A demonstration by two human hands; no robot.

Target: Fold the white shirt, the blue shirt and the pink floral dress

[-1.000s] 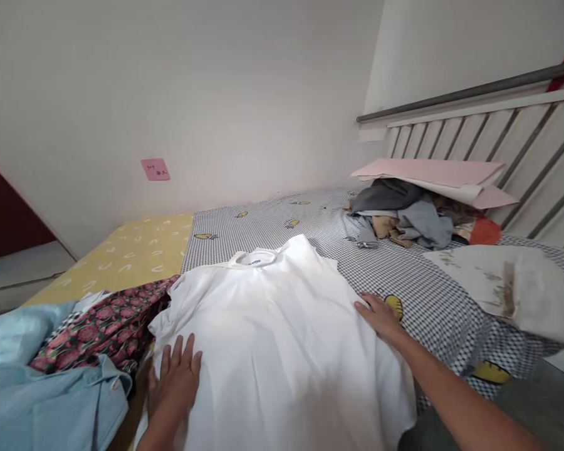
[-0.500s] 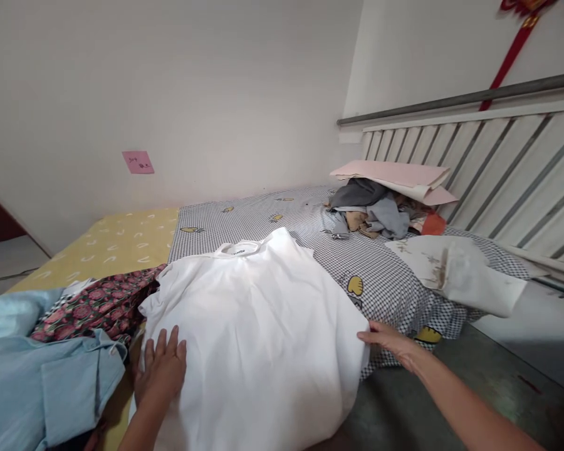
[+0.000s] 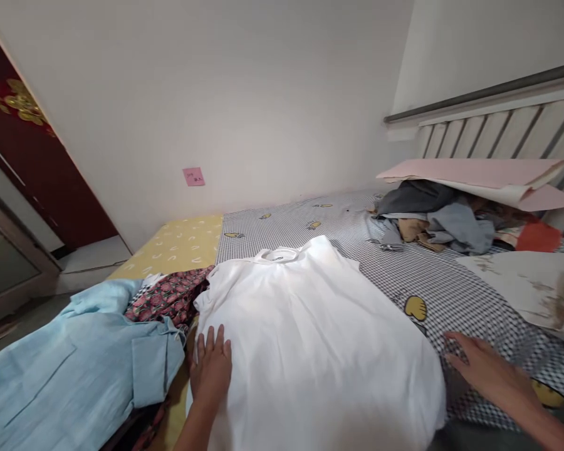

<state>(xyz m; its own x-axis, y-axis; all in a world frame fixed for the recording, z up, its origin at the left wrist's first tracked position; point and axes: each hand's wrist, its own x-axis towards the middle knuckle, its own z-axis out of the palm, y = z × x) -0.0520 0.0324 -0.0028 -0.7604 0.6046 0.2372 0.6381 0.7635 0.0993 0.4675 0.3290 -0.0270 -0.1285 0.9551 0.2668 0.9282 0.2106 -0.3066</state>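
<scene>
A white T-shirt (image 3: 301, 338) lies spread over the bed, its collar toward the wall and its lower end running out of view at the bottom. My left hand (image 3: 210, 363) rests flat on the shirt's left side, fingers stretched out. Just off the shirt's right edge, my right hand (image 3: 484, 369) hovers over the checked sheet with its fingers apart and nothing in them. A light blue denim-like garment (image 3: 84, 357) and a dark floral cloth (image 3: 169, 297) lie left of the shirt.
The bed carries a checked sheet (image 3: 282, 225) and a yellow patterned cover (image 3: 181, 241). At the right are piled clothes (image 3: 455, 219) under pink sheets (image 3: 474, 172), a stained white sheet (image 3: 531, 285) and a white slatted headboard (image 3: 489, 134). A pink note (image 3: 193, 176) is on the wall.
My right hand has let go of the shirt's right edge and moved away from it. The view has turned left, bringing a dark red door into sight. My left hand stays on the shirt.
</scene>
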